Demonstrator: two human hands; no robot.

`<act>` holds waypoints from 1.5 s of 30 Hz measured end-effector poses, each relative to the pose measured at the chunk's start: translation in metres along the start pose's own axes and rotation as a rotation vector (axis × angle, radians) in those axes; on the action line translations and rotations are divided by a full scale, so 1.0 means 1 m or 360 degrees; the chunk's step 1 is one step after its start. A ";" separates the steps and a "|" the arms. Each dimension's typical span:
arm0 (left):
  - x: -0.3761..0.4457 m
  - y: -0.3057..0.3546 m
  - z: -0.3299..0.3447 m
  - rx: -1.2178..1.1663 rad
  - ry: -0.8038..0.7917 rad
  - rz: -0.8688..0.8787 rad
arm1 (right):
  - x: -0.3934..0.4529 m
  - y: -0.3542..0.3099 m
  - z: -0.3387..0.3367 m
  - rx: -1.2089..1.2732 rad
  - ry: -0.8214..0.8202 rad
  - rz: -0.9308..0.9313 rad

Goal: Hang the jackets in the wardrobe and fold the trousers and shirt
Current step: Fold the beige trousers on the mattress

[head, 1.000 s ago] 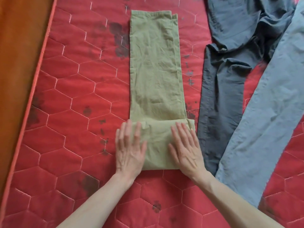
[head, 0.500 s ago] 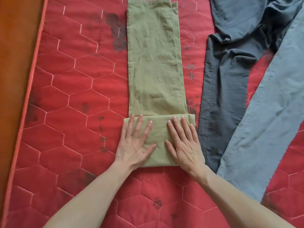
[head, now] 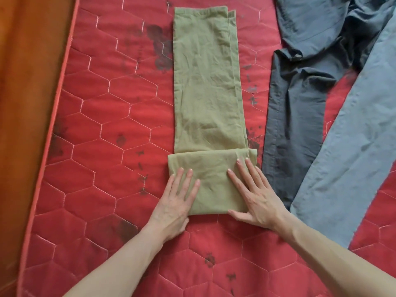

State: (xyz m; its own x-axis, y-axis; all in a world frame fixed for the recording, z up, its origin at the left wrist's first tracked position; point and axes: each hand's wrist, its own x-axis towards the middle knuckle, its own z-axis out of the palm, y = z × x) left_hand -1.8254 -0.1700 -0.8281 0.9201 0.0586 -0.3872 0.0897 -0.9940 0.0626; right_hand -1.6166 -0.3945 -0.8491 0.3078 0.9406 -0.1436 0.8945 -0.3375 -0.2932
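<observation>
Olive green trousers (head: 206, 82) lie lengthwise on the red quilted mattress (head: 111, 125), legs stacked, hems at the far end. Their near end is folded over into a flat band (head: 212, 168). My left hand (head: 176, 200) lies flat on the band's left edge, fingers spread. On the band's right part rests my right hand (head: 255, 196), also flat, with its thumb at the near fold. Neither hand grips cloth. To the right lie dark grey trousers (head: 295, 125) and a light blue-grey garment (head: 351, 146).
The mattress has dark stains and a piped edge (head: 53, 125) on the left. Beyond that edge is an orange-brown wooden surface (head: 23, 103). The grey garments bunch together at the top right (head: 334, 24).
The folded band looks wider and smoother. Both hands have slid back toward me and slightly outward on it, the left one now half off the cloth.
</observation>
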 end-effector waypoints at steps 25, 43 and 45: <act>-0.007 -0.012 -0.113 -0.0523 -0.0293 -0.0098 | -0.034 -0.029 -0.101 0.0275 0.0225 0.0190; -0.017 -0.034 -0.068 -0.2713 0.0230 -0.1274 | 0.009 -0.057 -0.077 0.1702 0.0824 0.1267; -0.013 -0.023 -0.064 -0.2658 0.0293 -0.1259 | 0.026 -0.058 -0.069 0.1696 0.0887 0.1385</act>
State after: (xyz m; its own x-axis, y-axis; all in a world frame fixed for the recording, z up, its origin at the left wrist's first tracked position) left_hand -1.8147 -0.1418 -0.7658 0.4964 0.5275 -0.6894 0.5962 0.3701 0.7125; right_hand -1.6384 -0.3475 -0.7708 0.9109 0.2433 -0.3334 -0.2086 -0.4256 -0.8805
